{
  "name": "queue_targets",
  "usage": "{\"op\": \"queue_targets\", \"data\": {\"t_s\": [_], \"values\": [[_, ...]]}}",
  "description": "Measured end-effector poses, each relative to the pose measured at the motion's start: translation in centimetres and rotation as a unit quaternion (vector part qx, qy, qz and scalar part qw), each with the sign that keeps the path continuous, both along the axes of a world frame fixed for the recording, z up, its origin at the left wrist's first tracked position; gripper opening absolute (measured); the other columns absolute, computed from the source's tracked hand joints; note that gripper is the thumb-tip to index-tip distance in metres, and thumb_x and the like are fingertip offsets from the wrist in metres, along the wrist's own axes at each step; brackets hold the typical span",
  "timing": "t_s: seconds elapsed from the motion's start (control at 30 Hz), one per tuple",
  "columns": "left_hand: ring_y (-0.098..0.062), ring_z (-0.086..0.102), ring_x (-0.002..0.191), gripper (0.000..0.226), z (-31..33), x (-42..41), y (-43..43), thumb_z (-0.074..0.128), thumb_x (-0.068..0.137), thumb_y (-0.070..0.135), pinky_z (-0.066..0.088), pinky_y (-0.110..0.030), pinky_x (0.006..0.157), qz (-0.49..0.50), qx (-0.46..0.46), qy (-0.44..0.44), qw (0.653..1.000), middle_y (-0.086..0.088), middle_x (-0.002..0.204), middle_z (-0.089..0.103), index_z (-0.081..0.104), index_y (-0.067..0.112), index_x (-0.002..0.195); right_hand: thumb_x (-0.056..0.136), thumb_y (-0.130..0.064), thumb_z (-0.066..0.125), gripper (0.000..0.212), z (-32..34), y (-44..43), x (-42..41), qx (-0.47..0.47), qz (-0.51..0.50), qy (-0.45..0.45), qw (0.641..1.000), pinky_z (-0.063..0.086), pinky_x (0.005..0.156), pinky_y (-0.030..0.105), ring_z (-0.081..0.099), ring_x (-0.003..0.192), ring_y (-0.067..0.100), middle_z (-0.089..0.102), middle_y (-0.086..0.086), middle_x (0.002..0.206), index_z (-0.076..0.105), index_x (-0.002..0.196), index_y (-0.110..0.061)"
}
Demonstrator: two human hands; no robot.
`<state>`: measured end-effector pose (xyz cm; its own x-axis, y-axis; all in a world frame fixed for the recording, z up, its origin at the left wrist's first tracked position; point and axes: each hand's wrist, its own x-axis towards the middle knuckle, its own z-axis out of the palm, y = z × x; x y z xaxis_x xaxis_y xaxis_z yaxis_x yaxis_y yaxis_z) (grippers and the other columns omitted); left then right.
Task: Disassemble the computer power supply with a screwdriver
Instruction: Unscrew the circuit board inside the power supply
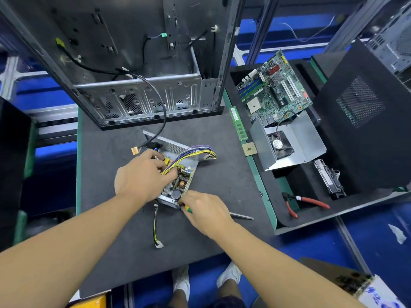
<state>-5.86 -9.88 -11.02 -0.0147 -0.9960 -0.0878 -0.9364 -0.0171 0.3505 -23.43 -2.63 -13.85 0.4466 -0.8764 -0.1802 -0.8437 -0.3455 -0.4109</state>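
power supply: sat mid-mat, 6 o'clock of case; lid was off, board exposed
left hand: fingers curled into wiring
right hand: fingers clamped on screwdriver, 5 o'clock corner
remaining: likely board removal

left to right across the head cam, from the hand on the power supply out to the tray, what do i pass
left hand on the power supply → right hand holding the screwdriver → cpu chip → red-handled pliers → black case panel
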Motion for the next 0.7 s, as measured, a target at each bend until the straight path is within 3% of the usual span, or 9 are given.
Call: {"op": "queue_targets", "data": {"t_s": [0.33,0.47,0.6,0.7], "values": [[-0.003,0.049,0.082,0.031,-0.3,0.1,0.1,0.05,0.081,0.07,0.032,-0.027,0.064,-0.007,0.01,-0.002,1.0,0.031,0.112,0.05,0.059,0.047,0.061,0.098,-0.013,0.048,0.013,0.7,-1.0,-0.4,-0.028,0.113,0.046,0.992,0.046,0.06,0.041,0.06,0.086,0.031,0.056,0.006,0.102,0.06,0.104,-0.012],[-0.002,0.048,0.083,0.033,-0.3,0.1,0.1,0.05,0.082,0.07,0.033,-0.028,0.065,-0.007,0.011,-0.012,1.0,0.03,0.114,0.05,0.062,0.046,0.064,0.102,-0.02,0.04,0.02,0.7,-1.0,-0.3,-0.014,0.095,0.051,0.994,0.048,0.07,0.047,0.059,0.092,0.031,0.055,0.006,0.106,0.057,0.109,-0.01],[-0.005,0.054,0.095,0.035,-0.1,0.0,0.1,0.048,0.082,0.072,0.037,-0.029,0.067,-0.011,0.015,-0.016,1.0,0.029,0.115,0.05,0.058,0.045,0.062,0.102,-0.025,0.04,0.022,0.9,-1.3,-0.9,0.015,0.067,0.02,0.997,0.049,0.069,0.043,0.059,0.091,0.029,0.056,0.004,0.109,0.057,0.11,-0.014],[-0.01,0.05,0.115,0.045,0.3,0.1,0.1,0.041,0.073,0.084,0.043,-0.035,0.079,-0.048,0.058,-0.08,0.994,0.026,0.126,0.042,0.063,0.046,0.083,0.096,-0.023,0.047,0.013,0.8,-1.9,-2.4,0.065,-0.028,-0.003,0.997,0.047,0.073,0.036,0.059,0.091,0.026,0.058,-0.002,0.106,0.059,0.101,-0.019]]}}
